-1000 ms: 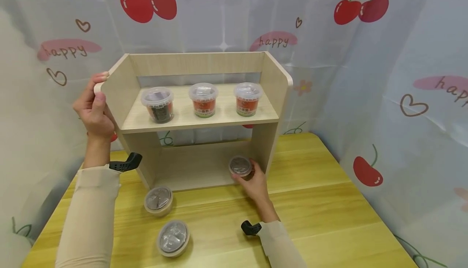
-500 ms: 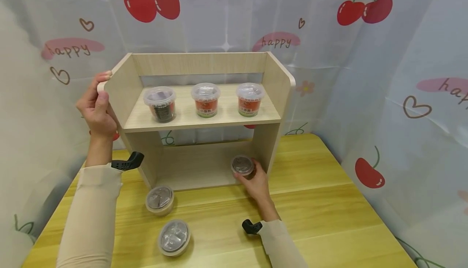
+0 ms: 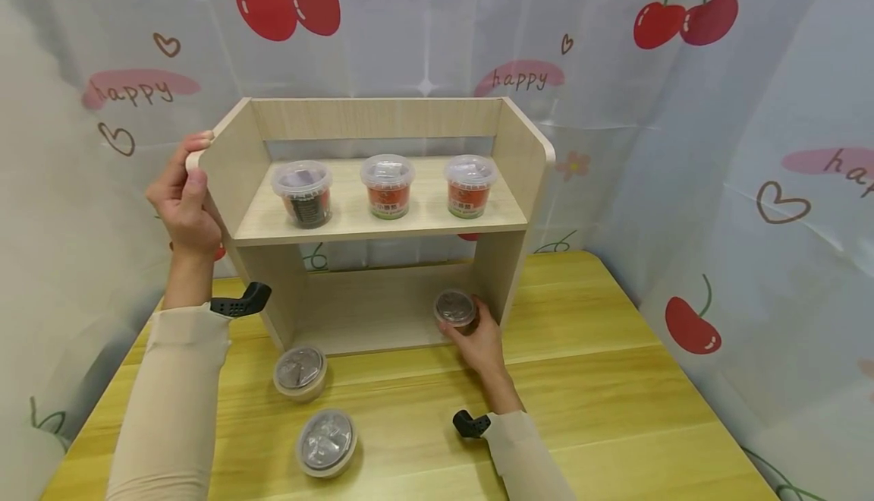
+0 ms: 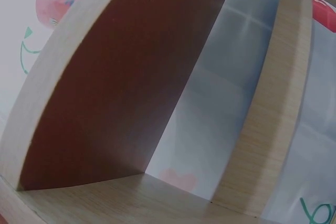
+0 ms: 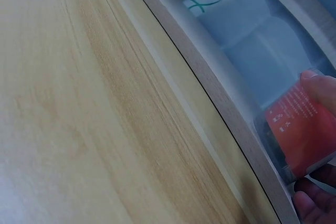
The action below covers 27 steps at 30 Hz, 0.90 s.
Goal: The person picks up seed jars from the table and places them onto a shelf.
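A pale wooden two-tier shelf (image 3: 382, 233) stands on the table. My left hand (image 3: 184, 201) grips the front edge of its left side panel, thumb toward me. On the lower board, near the right side panel, my right hand (image 3: 483, 340) holds a small lidded plastic cup (image 3: 454, 307) between thumb and fingers. The right wrist view shows that cup's red printed label (image 5: 302, 129), with the thumb (image 5: 319, 88) against it. The left wrist view shows the inside of a shelf panel (image 4: 115, 87); the left hand is out of that view.
Three lidded cups stand in a row on the upper board: left (image 3: 307, 196), middle (image 3: 388, 188) and right (image 3: 470, 188). Two more cups, one nearer the shelf (image 3: 300, 373) and one nearer me (image 3: 326, 444), stand on the yellow wood-grain table (image 3: 601, 395). A cherry-print curtain (image 3: 423, 23) hangs behind.
The head view has shifted slightly, so the whole scene sits a little further right. Both hands keep their holds on the shelf panel and the cup, with no clear movement.
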{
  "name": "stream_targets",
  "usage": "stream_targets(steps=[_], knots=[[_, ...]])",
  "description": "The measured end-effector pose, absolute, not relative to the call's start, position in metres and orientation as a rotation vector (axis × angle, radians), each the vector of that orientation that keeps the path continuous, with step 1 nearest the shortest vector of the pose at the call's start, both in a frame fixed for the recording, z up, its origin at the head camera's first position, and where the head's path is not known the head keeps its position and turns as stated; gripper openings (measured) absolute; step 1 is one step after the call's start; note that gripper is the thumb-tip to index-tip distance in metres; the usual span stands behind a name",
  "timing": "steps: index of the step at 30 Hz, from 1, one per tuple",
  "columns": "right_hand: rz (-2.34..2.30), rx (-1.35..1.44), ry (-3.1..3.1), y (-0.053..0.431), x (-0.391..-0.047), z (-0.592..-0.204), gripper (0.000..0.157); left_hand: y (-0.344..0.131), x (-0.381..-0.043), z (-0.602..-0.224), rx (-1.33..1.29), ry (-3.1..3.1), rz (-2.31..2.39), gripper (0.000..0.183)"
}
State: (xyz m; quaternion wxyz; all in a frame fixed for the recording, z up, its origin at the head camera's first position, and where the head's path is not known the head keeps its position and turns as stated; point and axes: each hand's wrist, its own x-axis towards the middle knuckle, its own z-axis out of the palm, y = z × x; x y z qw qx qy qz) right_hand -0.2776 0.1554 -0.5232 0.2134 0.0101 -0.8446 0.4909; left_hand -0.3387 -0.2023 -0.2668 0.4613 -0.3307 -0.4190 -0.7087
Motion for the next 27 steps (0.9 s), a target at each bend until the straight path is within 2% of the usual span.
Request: stream_targets(steps=[21,27], knots=[[1.422,-0.039,-2.333,0.16,-0.264,-0.519,0.092,-0.201,-0.336,-0.266,-0.812,-1.033,-1.755,0.03],[1.417,-0.067,-2.332,0.16,-0.255,-0.519,0.09,-0.199,-0.336,-0.266,-0.795,-0.998,-1.78,0.029]])
